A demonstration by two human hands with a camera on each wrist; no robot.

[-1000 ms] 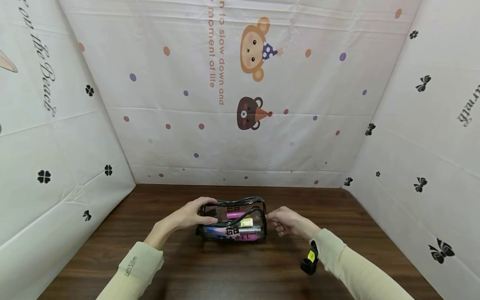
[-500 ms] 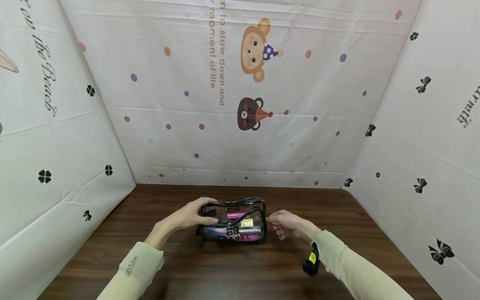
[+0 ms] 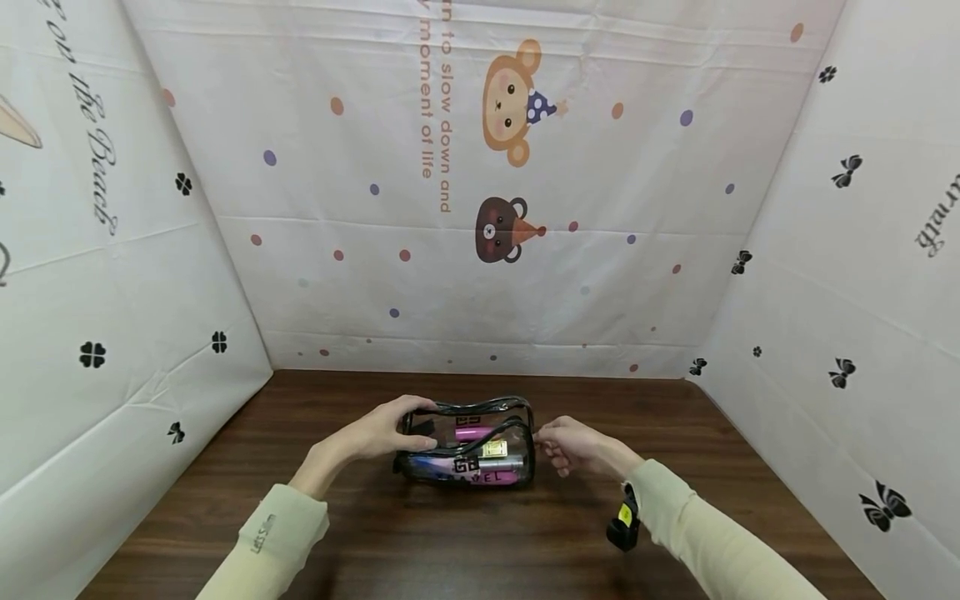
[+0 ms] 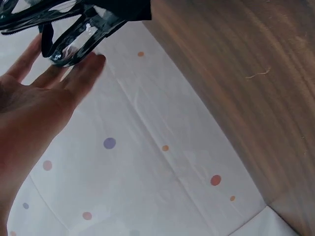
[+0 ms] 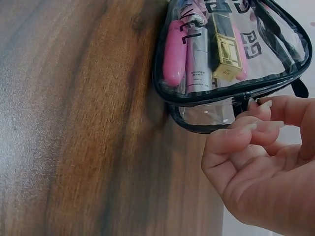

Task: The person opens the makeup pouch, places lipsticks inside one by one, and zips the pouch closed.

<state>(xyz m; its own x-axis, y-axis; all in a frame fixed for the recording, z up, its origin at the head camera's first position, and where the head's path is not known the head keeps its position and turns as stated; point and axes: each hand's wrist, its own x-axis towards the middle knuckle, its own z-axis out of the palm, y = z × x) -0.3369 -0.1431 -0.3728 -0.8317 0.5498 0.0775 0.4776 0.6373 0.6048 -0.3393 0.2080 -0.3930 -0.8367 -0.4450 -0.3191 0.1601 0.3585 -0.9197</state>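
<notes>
A clear cosmetic bag [image 3: 459, 463] with black piping lies on the brown table. My left hand [image 3: 390, 427] grips its left end, thumb on the near side and fingers behind. At the other end, my right hand [image 3: 573, 444] pinches with thumb and forefinger beside the zipper [image 5: 272, 91]; the fingertips mostly hide what they pinch. Its other fingers are curled. Through the clear wall show a pink rounded item [image 5: 175, 54], a silver tube [image 5: 198, 59] and a gold-and-black item [image 5: 228, 56]. A dark part of the bag [image 4: 123, 9] is above the left fingertips in the left wrist view.
The wood-grain table [image 3: 450, 542] extends in front of and beside the bag. White printed sheets form a back wall [image 3: 435, 283] and two side walls around it. A black device with a yellow label [image 3: 623, 521] hangs at the right wrist.
The right wrist has shifted slightly to the right, while its fingertips stay at the bag's right end. The left hand keeps its grip, and the bag has hardly moved.
</notes>
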